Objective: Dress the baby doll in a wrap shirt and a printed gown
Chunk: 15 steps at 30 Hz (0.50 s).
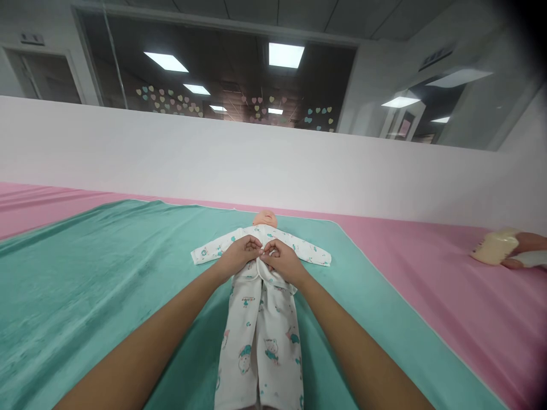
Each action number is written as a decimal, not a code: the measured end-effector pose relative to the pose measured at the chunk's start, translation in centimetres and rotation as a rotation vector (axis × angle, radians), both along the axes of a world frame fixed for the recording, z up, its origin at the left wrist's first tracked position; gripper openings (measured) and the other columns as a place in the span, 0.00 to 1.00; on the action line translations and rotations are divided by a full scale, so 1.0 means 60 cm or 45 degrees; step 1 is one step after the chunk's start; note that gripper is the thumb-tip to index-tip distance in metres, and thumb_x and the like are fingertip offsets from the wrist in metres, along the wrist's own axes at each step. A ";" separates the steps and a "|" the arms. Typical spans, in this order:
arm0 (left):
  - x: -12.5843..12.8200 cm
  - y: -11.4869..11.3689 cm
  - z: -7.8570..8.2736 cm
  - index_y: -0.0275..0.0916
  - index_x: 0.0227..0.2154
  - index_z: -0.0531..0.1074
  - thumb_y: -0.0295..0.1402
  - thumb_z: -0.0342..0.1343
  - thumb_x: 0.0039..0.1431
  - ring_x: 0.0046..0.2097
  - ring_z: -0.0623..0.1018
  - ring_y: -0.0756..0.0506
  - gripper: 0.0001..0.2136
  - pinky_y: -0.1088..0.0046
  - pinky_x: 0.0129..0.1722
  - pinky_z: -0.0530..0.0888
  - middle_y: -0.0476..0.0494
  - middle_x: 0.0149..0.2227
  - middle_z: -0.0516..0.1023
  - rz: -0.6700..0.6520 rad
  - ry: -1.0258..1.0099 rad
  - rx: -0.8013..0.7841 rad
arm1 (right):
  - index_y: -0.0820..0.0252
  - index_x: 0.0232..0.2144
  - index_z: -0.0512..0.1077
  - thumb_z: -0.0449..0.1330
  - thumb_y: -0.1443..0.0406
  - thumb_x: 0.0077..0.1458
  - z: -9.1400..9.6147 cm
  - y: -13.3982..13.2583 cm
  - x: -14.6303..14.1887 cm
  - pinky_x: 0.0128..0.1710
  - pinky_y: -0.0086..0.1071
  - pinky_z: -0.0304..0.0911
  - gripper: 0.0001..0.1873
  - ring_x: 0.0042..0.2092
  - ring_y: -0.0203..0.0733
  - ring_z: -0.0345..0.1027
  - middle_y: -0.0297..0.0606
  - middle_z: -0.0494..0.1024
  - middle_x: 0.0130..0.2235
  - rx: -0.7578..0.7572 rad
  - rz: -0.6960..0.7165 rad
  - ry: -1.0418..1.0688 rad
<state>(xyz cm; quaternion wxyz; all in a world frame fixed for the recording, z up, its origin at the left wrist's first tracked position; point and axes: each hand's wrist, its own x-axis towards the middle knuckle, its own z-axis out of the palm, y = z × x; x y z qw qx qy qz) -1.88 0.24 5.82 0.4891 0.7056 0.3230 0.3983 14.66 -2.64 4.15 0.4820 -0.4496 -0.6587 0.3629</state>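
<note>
A baby doll lies on its back on a teal towel, dressed in a white printed sleepsuit with arms spread. My left hand and my right hand meet over the doll's chest. Both have their fingers curled and pinched on the front of the sleepsuit, fingertips nearly touching each other. What exactly sits between the fingertips is too small to make out.
The towel covers a pink surface that runs along a white wall. At the far right edge another person's hand rests beside a cream bottle-like object. Above the wall are glass panes with heart stickers.
</note>
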 end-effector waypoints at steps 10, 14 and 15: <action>0.002 0.002 -0.004 0.38 0.33 0.68 0.40 0.56 0.49 0.27 0.67 0.52 0.12 0.77 0.27 0.63 0.52 0.26 0.67 0.025 -0.072 -0.040 | 0.56 0.30 0.64 0.60 0.61 0.45 0.003 -0.001 -0.002 0.22 0.25 0.57 0.09 0.21 0.32 0.63 0.24 0.66 0.20 0.022 -0.025 -0.029; 0.004 -0.006 0.002 0.38 0.31 0.68 0.41 0.56 0.49 0.26 0.66 0.52 0.11 0.78 0.26 0.61 0.53 0.24 0.67 0.101 0.024 -0.009 | 0.56 0.30 0.64 0.58 0.62 0.46 0.002 -0.004 -0.003 0.22 0.25 0.56 0.08 0.21 0.32 0.62 0.23 0.65 0.19 0.040 -0.037 -0.065; 0.004 -0.009 0.005 0.38 0.31 0.69 0.41 0.56 0.49 0.26 0.66 0.51 0.11 0.78 0.25 0.61 0.53 0.23 0.67 0.107 0.051 -0.008 | 0.56 0.30 0.64 0.58 0.62 0.46 0.001 -0.005 -0.003 0.22 0.25 0.56 0.08 0.21 0.32 0.62 0.23 0.65 0.18 0.045 -0.037 -0.072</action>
